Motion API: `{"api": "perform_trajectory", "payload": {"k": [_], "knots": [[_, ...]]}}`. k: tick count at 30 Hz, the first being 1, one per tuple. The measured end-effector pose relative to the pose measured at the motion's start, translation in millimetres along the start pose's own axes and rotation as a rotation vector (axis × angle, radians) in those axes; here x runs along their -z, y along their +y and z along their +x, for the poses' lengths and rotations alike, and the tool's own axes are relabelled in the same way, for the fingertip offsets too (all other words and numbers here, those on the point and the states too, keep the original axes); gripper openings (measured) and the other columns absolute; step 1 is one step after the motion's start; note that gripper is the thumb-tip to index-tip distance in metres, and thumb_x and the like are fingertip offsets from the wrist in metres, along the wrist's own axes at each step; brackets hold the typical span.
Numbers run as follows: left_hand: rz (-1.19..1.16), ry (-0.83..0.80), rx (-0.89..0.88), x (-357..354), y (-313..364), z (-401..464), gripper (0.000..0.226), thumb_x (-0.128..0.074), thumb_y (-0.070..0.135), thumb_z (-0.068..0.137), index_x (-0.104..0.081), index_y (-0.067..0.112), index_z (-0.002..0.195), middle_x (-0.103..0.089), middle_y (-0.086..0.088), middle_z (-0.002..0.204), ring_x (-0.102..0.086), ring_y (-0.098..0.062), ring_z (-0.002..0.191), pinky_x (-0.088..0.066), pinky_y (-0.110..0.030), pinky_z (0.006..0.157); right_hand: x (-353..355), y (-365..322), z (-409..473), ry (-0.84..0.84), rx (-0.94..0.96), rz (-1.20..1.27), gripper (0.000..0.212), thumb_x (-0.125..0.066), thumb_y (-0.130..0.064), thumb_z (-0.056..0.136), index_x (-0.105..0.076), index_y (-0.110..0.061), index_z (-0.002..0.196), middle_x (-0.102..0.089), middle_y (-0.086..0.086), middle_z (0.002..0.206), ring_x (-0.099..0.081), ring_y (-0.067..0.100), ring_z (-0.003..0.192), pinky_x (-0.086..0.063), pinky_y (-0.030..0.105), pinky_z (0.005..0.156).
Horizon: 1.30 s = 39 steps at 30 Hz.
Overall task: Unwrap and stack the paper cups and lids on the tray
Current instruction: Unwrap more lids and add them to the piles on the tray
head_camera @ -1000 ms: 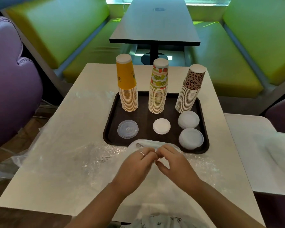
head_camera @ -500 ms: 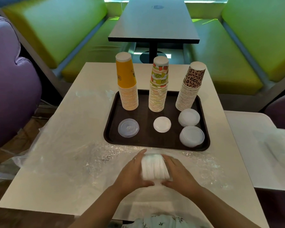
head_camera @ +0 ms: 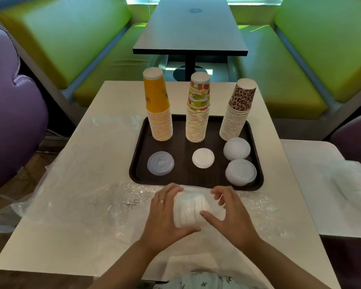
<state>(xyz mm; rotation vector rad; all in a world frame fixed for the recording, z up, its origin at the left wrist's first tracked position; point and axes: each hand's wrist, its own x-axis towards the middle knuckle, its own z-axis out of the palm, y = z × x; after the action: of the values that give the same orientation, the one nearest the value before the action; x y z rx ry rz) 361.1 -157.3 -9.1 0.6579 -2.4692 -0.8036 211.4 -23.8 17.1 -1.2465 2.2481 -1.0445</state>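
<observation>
Head-worn view, steeply down, close over table (head_camera: 104, 163)

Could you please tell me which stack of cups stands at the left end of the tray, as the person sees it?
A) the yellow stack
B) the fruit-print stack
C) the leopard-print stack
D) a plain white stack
A: the yellow stack stands at the left end of the tray, with the fruit-print stack in the middle and the leopard-print stack at the right end.
</observation>
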Motion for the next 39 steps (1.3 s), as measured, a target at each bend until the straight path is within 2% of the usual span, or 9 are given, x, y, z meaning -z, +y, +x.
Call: {"api": "perform_trajectory", "payload": {"k": [3, 8, 14, 20, 27, 31, 34, 36, 39], "knots": [[-0.053, -0.142, -0.059, -3, 5, 4, 0.077, -0.069, 0.067, 0.066, -0.041, 0.031, 0.129, -0.037, 0.016, 0.134, -0.031, 0.002, 0.126, -0.031, -0.017, 0.107, -12, -6, -1, -0.079, -0.018, 0.07, 0.037, -0.072, -0.031, 0.08, -0.047, -0.033, 0.107, -0.045, -0.021, 0.101, -0.048, -0.003, 0.093, -0.043, 0.009, 0.075], [-0.123, -0.276, 0.075, -13, -7, 7, 0.081, -0.07, 0.057, 0.063, -0.039, 0.03, 0.133, -0.042, 0.011, 0.135, -0.038, -0.006, 0.125, -0.04, -0.033, 0.104, -25, -5, 10, -0.121, -0.098, 0.096, 0.041, -0.07, -0.029, 0.083, -0.041, -0.038, 0.111, -0.04, -0.014, 0.116, -0.05, 0.005, 0.1, -0.046, 0.016, 0.083], [-0.174, -0.292, 0.139, -12, -11, 12, 0.079, -0.078, 0.051, 0.061, -0.041, 0.033, 0.13, -0.046, 0.014, 0.126, -0.046, -0.004, 0.113, -0.043, -0.017, 0.091, -18, -3, 20, -0.209, -0.147, 0.142, 0.042, -0.068, -0.029, 0.085, -0.044, -0.037, 0.118, -0.052, -0.01, 0.115, -0.052, 0.001, 0.098, -0.042, 0.008, 0.077], [-0.264, -0.309, 0.213, -9, -14, 15, 0.078, -0.085, 0.043, 0.058, -0.044, 0.037, 0.124, -0.051, 0.022, 0.119, -0.049, 0.004, 0.108, -0.039, -0.007, 0.086, -16, -1, 24, -0.21, -0.123, 0.078, 0.032, -0.048, -0.02, 0.096, -0.053, -0.034, 0.124, -0.055, -0.006, 0.125, -0.051, 0.007, 0.112, -0.041, 0.019, 0.095], [-0.252, -0.334, 0.262, -8, -13, 19, 0.075, -0.086, 0.041, 0.058, -0.044, 0.037, 0.12, -0.051, 0.024, 0.112, -0.048, 0.009, 0.104, -0.039, -0.004, 0.078, -5, -2, 25, -0.213, -0.16, -0.009, 0.03, -0.066, -0.027, 0.085, -0.05, -0.037, 0.108, -0.056, -0.01, 0.106, -0.051, 0.001, 0.088, -0.037, 0.007, 0.067], [-0.236, -0.341, 0.275, -8, -11, 20, 0.076, -0.086, 0.039, 0.059, -0.041, 0.038, 0.12, -0.05, 0.024, 0.113, -0.047, 0.009, 0.102, -0.037, -0.002, 0.077, 12, 4, 31, -0.182, -0.329, 0.281, 0.029, -0.064, -0.015, 0.086, -0.055, -0.032, 0.109, -0.061, -0.006, 0.111, -0.058, 0.007, 0.096, -0.045, 0.01, 0.066], [-0.223, -0.336, 0.289, -6, -7, 21, 0.088, -0.087, 0.043, 0.055, -0.036, 0.038, 0.127, -0.045, 0.022, 0.122, -0.044, 0.002, 0.112, -0.036, -0.006, 0.088, 31, 7, 37, -0.095, -0.522, 0.618, 0.026, -0.058, -0.01, 0.09, -0.059, -0.028, 0.11, -0.061, 0.005, 0.115, -0.058, 0.023, 0.102, -0.051, 0.03, 0.071], [-0.196, -0.295, 0.291, -2, -1, 21, 0.101, -0.087, 0.05, 0.051, -0.029, 0.039, 0.133, -0.039, 0.02, 0.126, -0.037, 0.0, 0.117, -0.034, -0.014, 0.096, 41, 9, 42, -0.044, -0.568, 0.741, 0.025, -0.055, -0.01, 0.091, -0.06, -0.023, 0.112, -0.059, 0.008, 0.118, -0.055, 0.026, 0.106, -0.05, 0.031, 0.069], [-0.194, -0.162, 0.227, 9, 11, 27, 0.102, -0.084, 0.056, 0.052, -0.021, 0.047, 0.132, -0.036, 0.023, 0.122, -0.033, 0.003, 0.113, -0.031, -0.007, 0.092, 49, 4, 56, -0.026, -0.556, 0.788, 0.026, -0.054, -0.011, 0.092, -0.06, -0.02, 0.116, -0.057, 0.008, 0.12, -0.052, 0.027, 0.111, -0.048, 0.029, 0.066]]}}
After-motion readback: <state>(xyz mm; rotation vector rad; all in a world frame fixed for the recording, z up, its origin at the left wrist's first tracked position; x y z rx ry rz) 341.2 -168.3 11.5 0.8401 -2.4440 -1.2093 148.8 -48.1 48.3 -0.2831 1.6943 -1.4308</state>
